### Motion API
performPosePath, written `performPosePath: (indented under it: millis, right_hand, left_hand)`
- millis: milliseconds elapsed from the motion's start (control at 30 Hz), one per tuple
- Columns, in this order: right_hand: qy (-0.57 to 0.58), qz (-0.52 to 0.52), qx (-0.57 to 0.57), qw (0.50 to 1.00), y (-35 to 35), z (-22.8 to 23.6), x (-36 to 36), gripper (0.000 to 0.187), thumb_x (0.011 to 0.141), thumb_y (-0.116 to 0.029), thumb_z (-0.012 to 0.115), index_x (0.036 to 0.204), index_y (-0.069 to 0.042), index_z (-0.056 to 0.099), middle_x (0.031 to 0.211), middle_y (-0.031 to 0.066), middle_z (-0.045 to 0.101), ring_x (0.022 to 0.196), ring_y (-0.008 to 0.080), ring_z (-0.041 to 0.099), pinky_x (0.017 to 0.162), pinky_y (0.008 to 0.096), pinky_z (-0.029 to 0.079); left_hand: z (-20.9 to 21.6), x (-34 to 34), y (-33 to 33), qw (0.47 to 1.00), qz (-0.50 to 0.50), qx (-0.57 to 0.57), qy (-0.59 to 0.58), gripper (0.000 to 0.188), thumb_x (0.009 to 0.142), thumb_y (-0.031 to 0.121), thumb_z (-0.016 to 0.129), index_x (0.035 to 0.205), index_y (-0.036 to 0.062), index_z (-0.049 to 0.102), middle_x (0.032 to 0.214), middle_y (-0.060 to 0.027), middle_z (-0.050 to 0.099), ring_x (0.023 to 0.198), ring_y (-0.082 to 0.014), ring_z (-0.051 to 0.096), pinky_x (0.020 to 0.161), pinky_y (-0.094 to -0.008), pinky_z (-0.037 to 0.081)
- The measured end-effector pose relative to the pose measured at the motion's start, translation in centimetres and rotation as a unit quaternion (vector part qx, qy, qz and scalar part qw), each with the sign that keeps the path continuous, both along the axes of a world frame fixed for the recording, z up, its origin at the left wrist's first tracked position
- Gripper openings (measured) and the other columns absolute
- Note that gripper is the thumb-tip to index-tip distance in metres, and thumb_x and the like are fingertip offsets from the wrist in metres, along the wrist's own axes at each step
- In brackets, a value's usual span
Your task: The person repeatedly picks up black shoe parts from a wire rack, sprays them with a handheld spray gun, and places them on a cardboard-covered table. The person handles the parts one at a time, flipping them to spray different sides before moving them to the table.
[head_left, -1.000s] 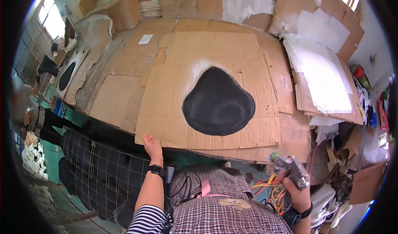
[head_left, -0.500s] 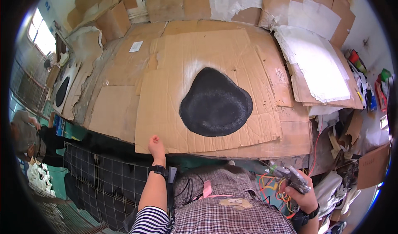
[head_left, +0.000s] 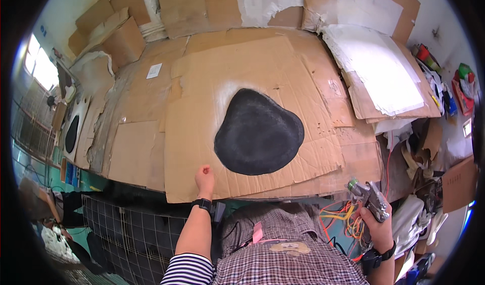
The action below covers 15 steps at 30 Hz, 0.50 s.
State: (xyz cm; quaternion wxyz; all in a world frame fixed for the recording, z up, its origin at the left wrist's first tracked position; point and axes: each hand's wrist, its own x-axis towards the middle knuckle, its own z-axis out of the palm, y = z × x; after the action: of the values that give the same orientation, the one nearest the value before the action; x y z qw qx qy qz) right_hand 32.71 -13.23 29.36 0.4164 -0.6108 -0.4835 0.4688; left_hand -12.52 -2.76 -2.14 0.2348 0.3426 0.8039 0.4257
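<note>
My left hand (head_left: 204,178) rested on near edge of big flat brown cardboard sheet (head_left: 202,113), fingers curled loosely, gripping nothing. Black rounded lobed pad (head_left: 258,132) lay on that sheet, just beyond and right of left hand, not touching it, pale spray haze around its upper left rim. My right hand (head_left: 376,223) closed around grey metal spray gun (head_left: 368,197), held off table's near right corner, nozzle pointing up-left. Tangle of orange and yellow wires (head_left: 343,220) just beside gun.
</note>
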Motion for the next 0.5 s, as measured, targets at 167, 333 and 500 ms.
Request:
performPosePath:
  millis: [167,333,500]
  right_hand:
    - [-0.025,0.076,-0.073,0.994,-0.9,0.5,1.7,0.047,0.077,-0.016,0.072,0.116,0.003,0.053,0.081,0.0046,0.061,0.072,0.0131,0.061,0.066,0.0261,0.05]
    - [0.051,0.041,-0.008,0.998,1.2,1.3,-0.4,0.057,0.079,-0.021,0.072,0.124,0.002,0.046,0.085,0.0111,0.063,0.071,0.0165,0.061,0.065,0.0287,0.049]
    - [0.025,0.125,-0.049,0.991,0.8,1.6,0.5,0.049,0.077,-0.004,0.07,0.122,0.001,0.052,0.087,0.0038,0.063,0.08,0.0105,0.058,0.074,0.0259,0.048]
  left_hand:
    - [-0.4,-0.8,4.2,0.997,-0.064,0.002,0.049,0.014,0.081,0.009,0.06,0.091,0.0015,0.066,0.08,-0.0117,0.066,0.076,-0.0218,0.063,0.071,-0.0317,0.049]
    - [-0.1,-0.4,8.1,0.988,-0.107,-0.02,0.106,0.026,0.077,0.005,0.057,0.101,0.0015,0.066,0.091,-0.0159,0.067,0.086,-0.0278,0.064,0.078,-0.0349,0.049]
    - [1.0,1.1,9.7,0.973,-0.126,-0.112,0.155,0.032,0.075,0.005,0.057,0.107,0.0017,0.065,0.101,-0.0179,0.065,0.095,-0.0316,0.063,0.086,-0.0377,0.049]
